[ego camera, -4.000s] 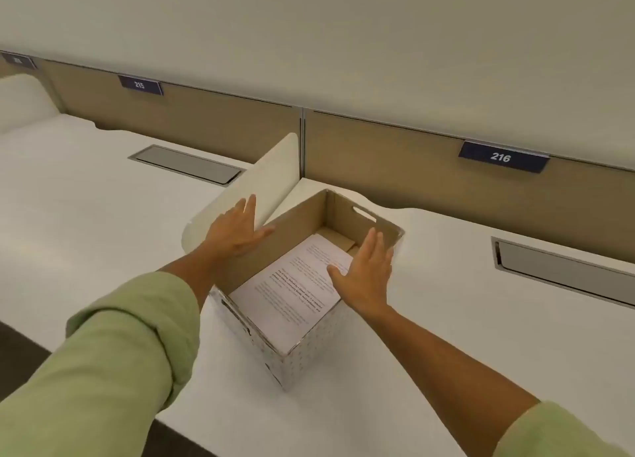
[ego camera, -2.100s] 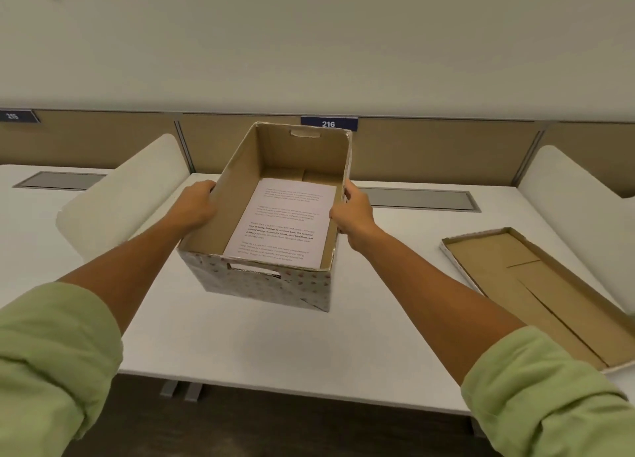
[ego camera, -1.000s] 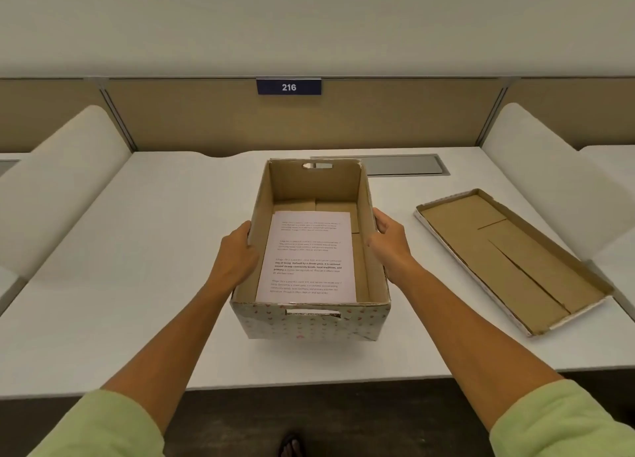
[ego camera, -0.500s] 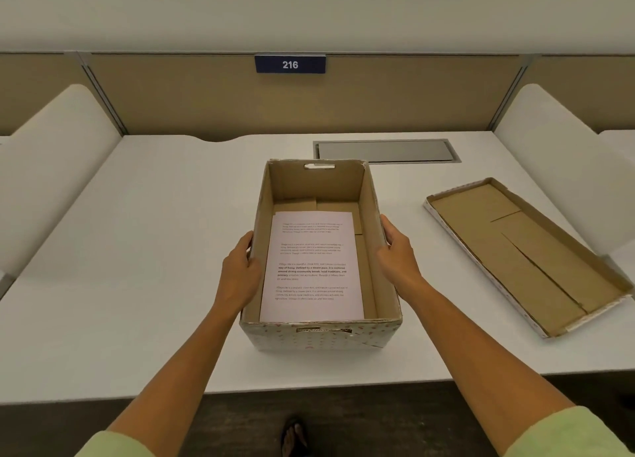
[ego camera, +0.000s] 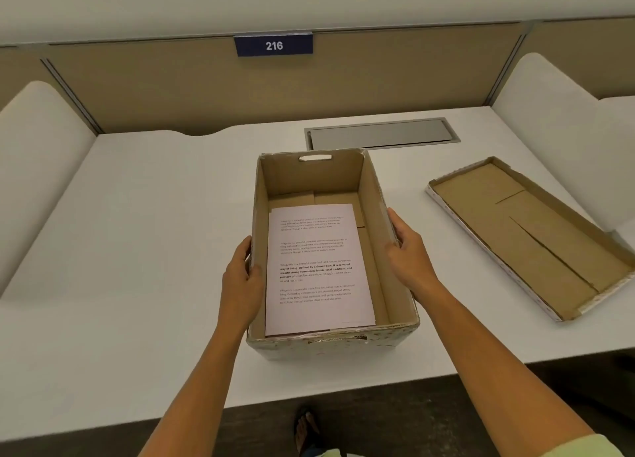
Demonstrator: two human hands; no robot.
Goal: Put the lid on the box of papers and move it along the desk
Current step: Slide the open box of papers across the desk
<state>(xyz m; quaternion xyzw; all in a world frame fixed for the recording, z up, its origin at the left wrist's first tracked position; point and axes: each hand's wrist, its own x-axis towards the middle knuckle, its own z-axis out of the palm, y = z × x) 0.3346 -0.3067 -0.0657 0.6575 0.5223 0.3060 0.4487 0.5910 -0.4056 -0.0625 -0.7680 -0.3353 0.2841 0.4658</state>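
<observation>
Fingers [ego camera: 395, 221] of both hands pressed flat against an open box [ego camera: 374, 202] — head view.
Left hand [ego camera: 242, 277] and right hand [ego camera: 410, 255] bracket its long walls; papers [ego camera: 318, 267] lie inside; box sits mid-desk [ego camera: 154, 216], near the front edge; lid [ego camera: 529, 233] lies upturned — apart, to the right.

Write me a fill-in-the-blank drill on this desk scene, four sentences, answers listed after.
1. The box stands on the desk with its top ____.
2. The lid lies inside-up to the ____ of the box.
3. The sign on the partition reads ____.
4. The left hand and right hand each press a long ____ of the box.

Answers: open; right; 216; side
</observation>
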